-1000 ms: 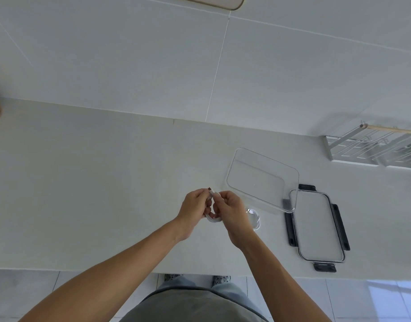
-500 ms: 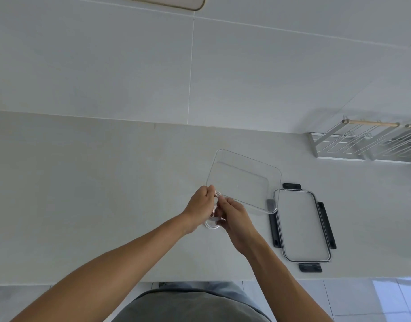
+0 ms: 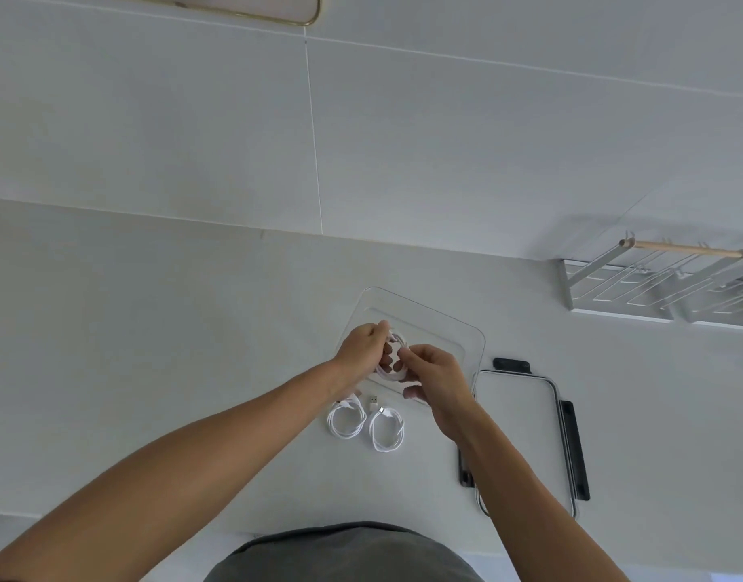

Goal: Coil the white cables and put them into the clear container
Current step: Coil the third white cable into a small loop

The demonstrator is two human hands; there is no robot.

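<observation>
Worktop (image 3: 151,329): pale, plain surface running the full width, backed by a tiled wall.
Left hand (image 3: 359,346): over the near left part of the clear container; fingers closed on the left side of the coiled white cable.
Coiled white cable (image 3: 393,363): a small bundle of loops held between both hands, above the container's near left area; whether it touches the container floor cannot be told.
Left loose coil (image 3: 345,422): white cable wound in a ring, lying on the worktop just in front of the container, toward the near edge.
Right loose coil (image 3: 386,428): a second white ring, just beside the first, its plug ends pointing toward the container.
Right hand (image 3: 435,375): fingers pinched on the right side of the held coil, thumb tip visible below.
Clear container (image 3: 466,333): rectangular, transparent, open, set at a slant in the middle of the worktop.
Lid (image 3: 525,434): clear panel with black clips, flat on the worktop, touching the container's right corner.
Wire rack (image 3: 664,287): white, with a wooden rod, at the far right edge against the wall.
</observation>
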